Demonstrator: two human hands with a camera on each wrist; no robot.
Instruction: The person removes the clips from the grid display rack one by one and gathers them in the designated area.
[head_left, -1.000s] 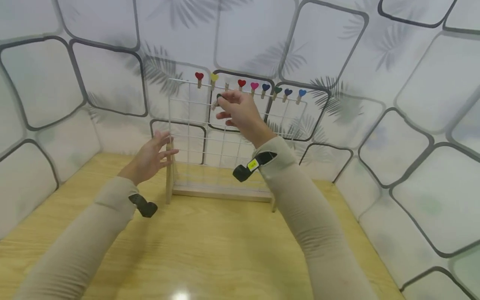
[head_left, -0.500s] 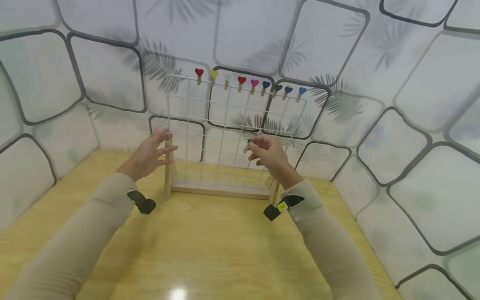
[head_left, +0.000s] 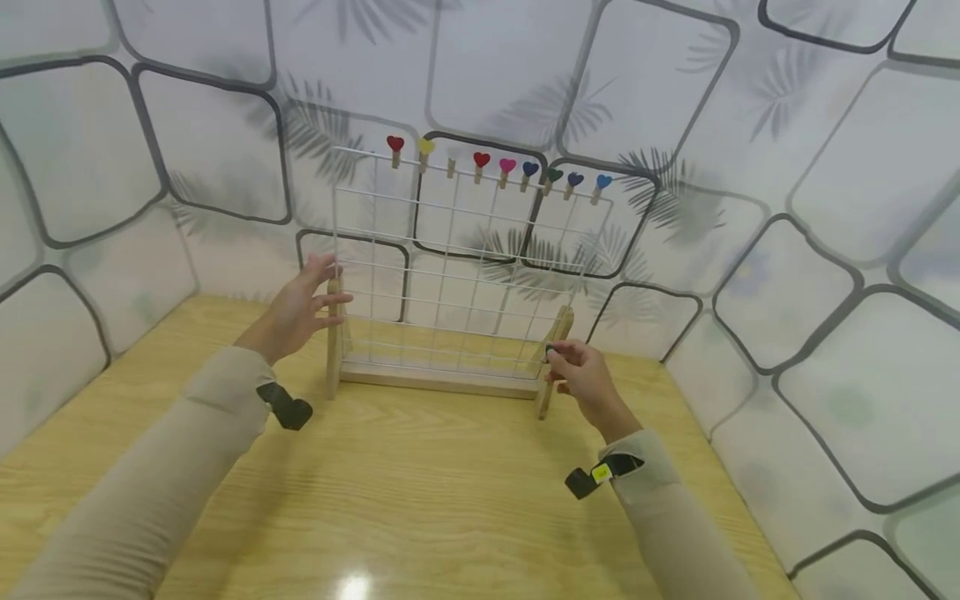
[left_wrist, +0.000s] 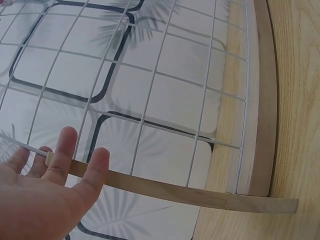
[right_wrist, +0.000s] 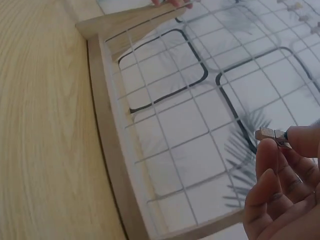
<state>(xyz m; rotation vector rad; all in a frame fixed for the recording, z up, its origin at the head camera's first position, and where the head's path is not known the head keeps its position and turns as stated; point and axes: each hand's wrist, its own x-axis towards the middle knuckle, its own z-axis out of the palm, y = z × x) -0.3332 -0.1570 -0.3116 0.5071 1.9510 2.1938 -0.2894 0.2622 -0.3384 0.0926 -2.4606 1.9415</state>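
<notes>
A white wire grid [head_left: 442, 258] stands in a wooden frame on the table. Several heart-topped clothespins in different colours, such as a pink clothespin [head_left: 507, 171], are clipped along its top edge. By the grid's lower right, my right hand [head_left: 588, 387] pinches a small wooden clothespin [right_wrist: 268, 133] between thumb and index finger. Its dark green heart is mostly hidden by the thumb. My left hand [head_left: 294, 312] is at the left wooden upright [head_left: 334, 342], fingers loosely extended. In the left wrist view, fingers [left_wrist: 97, 167] lie against that upright; whether they press on it is unclear.
The frame's wooden base bar [head_left: 442, 382] runs low between the left upright and the right upright [head_left: 558, 333]. A light wood table [head_left: 420, 492] extends in front. Patterned walls [head_left: 847, 400] close in behind and at both sides.
My right hand has come away from the grid's upper part, down and to the right, carrying the green-heart clothespin to beside the right upright. The left hand has stayed at the left upright.
</notes>
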